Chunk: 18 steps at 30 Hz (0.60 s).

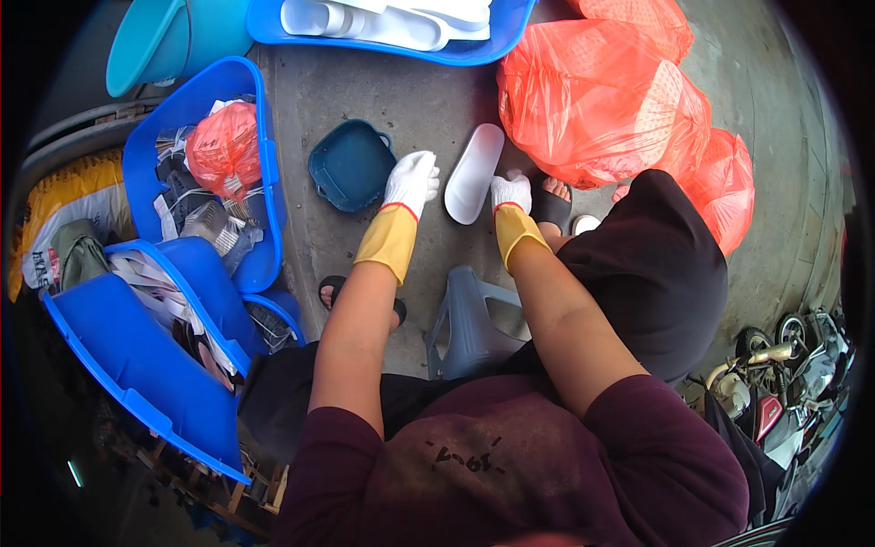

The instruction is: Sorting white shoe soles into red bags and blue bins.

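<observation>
A white shoe sole (474, 173) with a rounded outline stands out against the grey floor, slanting between my two gloved hands. Its right edge meets my right hand (512, 191), whose curled fingers seem to grip it there. My left hand (412, 185) is closed in a loose fist just left of the sole, with a small gap between them. What its fingers hold, if anything, is hidden. Both gloves are white with yellow cuffs. Left of my left hand, a dark teal basin (353, 166) with small handles sits on the floor.
A blue tub (392, 47) of white soles stands ahead. Red plastic bags (602, 100) bulge at the right. Blue bins (141, 360) with scraps line the left, beside a turquoise bucket (150, 46). A grey stool (469, 328) is near me; motorcycles (775, 383) stand at the far right.
</observation>
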Motion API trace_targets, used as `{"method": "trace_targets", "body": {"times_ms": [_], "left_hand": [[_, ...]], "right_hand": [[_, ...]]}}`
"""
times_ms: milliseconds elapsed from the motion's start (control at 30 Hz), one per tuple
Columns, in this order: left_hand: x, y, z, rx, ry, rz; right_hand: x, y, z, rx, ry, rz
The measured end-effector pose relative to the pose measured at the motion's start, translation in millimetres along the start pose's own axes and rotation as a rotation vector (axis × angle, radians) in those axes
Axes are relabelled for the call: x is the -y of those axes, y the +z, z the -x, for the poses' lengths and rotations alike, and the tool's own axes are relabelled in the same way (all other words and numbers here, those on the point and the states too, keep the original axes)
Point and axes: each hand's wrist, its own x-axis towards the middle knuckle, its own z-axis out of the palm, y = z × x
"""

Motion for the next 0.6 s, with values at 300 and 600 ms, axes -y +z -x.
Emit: {"method": "trace_targets", "body": {"times_ms": [300, 600], "left_hand": [[135.6, 31.8, 15.5, 0.005, -0.291, 0.398], [110.8, 34.6, -12.8, -0.053, -0.295, 0.046]], "right_hand": [[-26.2, 21.2, -21.3, 0.634, 0.341, -0.290], [-23.6, 24.6, -26.0, 0.671, 0.140, -0.155]]}}
